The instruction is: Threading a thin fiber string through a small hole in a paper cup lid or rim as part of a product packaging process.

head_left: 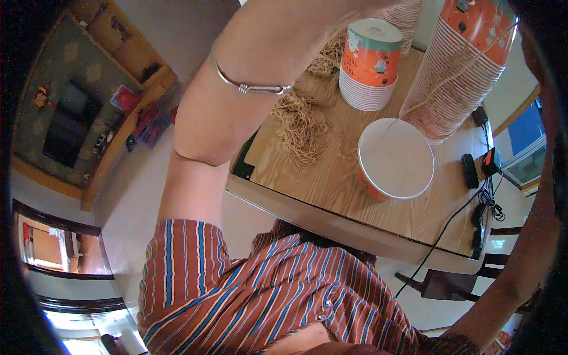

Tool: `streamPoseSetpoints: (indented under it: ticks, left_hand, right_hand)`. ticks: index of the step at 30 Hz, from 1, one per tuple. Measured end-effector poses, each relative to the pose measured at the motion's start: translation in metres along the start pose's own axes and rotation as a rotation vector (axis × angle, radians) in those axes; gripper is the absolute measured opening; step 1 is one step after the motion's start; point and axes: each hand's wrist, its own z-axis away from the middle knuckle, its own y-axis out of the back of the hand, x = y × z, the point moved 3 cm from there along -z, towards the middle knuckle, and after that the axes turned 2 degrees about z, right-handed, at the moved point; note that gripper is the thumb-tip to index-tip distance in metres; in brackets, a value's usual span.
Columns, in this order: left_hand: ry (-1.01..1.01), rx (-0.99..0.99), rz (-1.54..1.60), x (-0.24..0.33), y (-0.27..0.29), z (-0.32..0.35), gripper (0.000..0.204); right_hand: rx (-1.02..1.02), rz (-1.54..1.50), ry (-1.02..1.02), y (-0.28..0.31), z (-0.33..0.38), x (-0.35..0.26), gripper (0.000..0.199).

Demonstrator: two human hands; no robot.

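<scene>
My left forearm (266, 47), with a metal bangle (254, 89) on it, reaches across the table to the upper edge, where its hand is out of view. Along the right rim runs my right arm (523, 254), its hand also out of sight. A wide paper bowl (396, 158) stands upright near the table's front, its pale inside showing. Behind it, an upside-down stack of orange and green paper cups (371, 65) stands beside a tall, leaning stack of similar cups (458, 71). A thin strand of twine (457, 76) crosses the tall stack. Loose tan twine (300, 127) lies tangled on the left.
All this rests on a wood-grain table (319, 183). Black adapters (470, 171) and a cable (442, 232) lie along its right edge. Another cup stack (408, 23) stands at the back. A television (72, 122) hangs by a shelf at far left; a dark chair (449, 285) stands lower right.
</scene>
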Motion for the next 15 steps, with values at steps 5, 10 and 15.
streamPoseSetpoints:
  ticks: [5,10,15]
  left_hand:
    - [0.247,-0.196,0.014,-0.035,-0.023,-0.001,0.017]
    - [0.127,-0.095,0.175,-0.077,-0.044,0.058,0.015]
    - [0.218,-0.327,0.052,-0.096,-0.075,0.097,0.011]
  right_hand:
    - [0.024,0.087,0.005,0.009,0.004,0.036,0.025]
    - [-0.227,-0.276,-0.371,0.003,0.037,-0.076,0.018]
    - [-0.433,-0.547,-0.541,-0.029,0.098,-0.062,0.009]
